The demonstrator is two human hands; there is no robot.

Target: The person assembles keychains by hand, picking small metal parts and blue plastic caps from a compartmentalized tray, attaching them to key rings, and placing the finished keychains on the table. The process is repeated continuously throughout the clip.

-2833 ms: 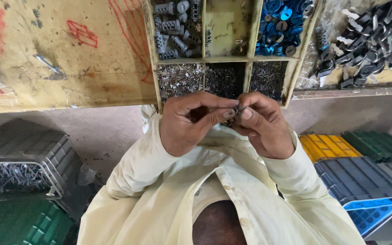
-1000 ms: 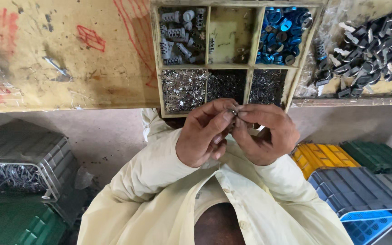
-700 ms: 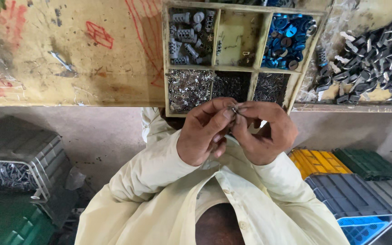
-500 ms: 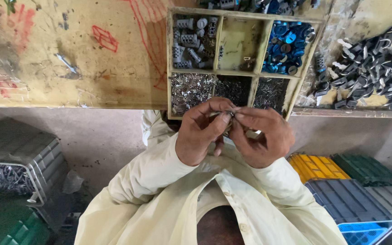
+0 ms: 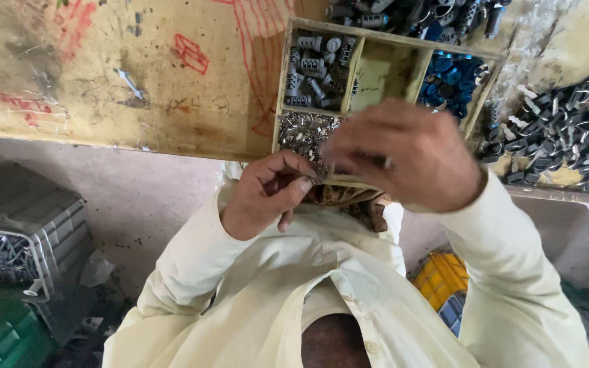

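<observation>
Pinching something too small to identify, my left hand [image 5: 267, 197] has thumb and fingers curled together just below the wooden compartment tray [image 5: 283, 88]. My right hand [image 5: 410, 160] is blurred, raised beside it over the tray's near edge; I cannot tell whether it grips anything. Small metal parts [image 5: 301, 131] lie just beyond my left fingertips.

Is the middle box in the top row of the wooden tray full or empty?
Nearly empty: its bare yellowish floor shows in the wooden tray, while the neighbours hold grey parts and blue parts.
</observation>
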